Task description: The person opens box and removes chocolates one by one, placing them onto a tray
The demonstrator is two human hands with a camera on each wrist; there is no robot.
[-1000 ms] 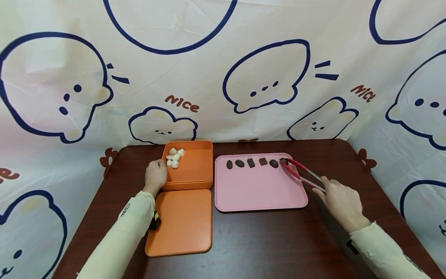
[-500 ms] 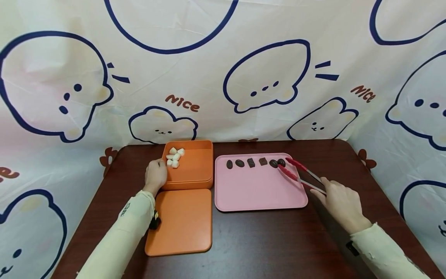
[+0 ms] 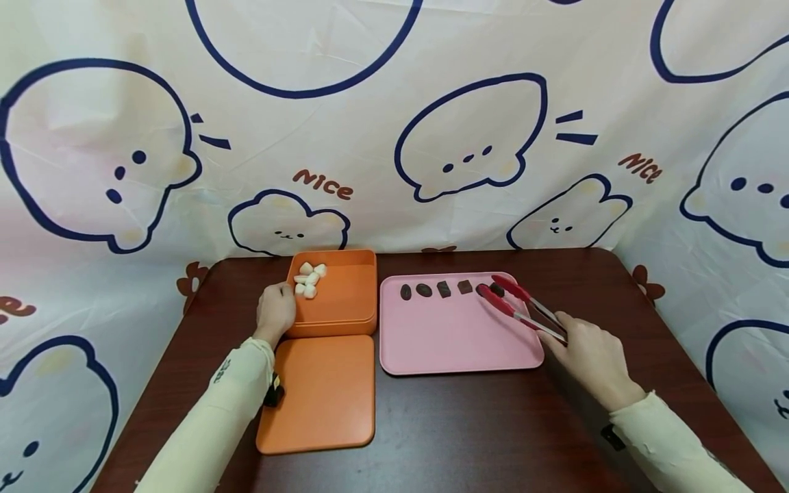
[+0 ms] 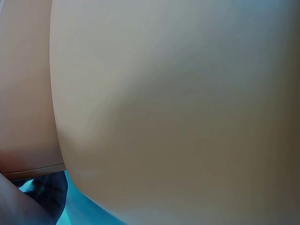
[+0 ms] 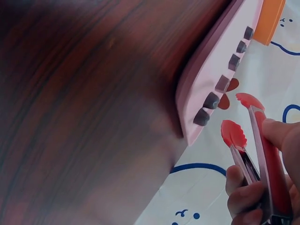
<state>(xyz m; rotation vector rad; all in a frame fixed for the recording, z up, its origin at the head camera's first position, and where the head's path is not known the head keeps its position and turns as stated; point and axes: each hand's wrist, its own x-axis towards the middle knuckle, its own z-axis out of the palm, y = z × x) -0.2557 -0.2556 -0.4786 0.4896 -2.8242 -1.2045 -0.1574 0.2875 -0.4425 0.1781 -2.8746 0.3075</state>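
My right hand holds a pair of metal tongs with red tips. The tips stand apart, above the right end of a row of dark chocolates on a pink tray. Seen in the right wrist view, the tongs hold nothing and are raised clear of the chocolates. My left hand grips the left side of an orange box, fingers at its rim. Several white marshmallow-like pieces lie in the box's left part.
An orange lid lies flat in front of the box, under my left wrist. Box, lid and tray sit on a dark wooden table. A white cartoon-printed cloth rises behind and at both sides.
The tongs held the rightmost chocolate at the tray's edge, then spread and let it go onto the tray. They have since risen slightly and shifted left. My left hand stays put.
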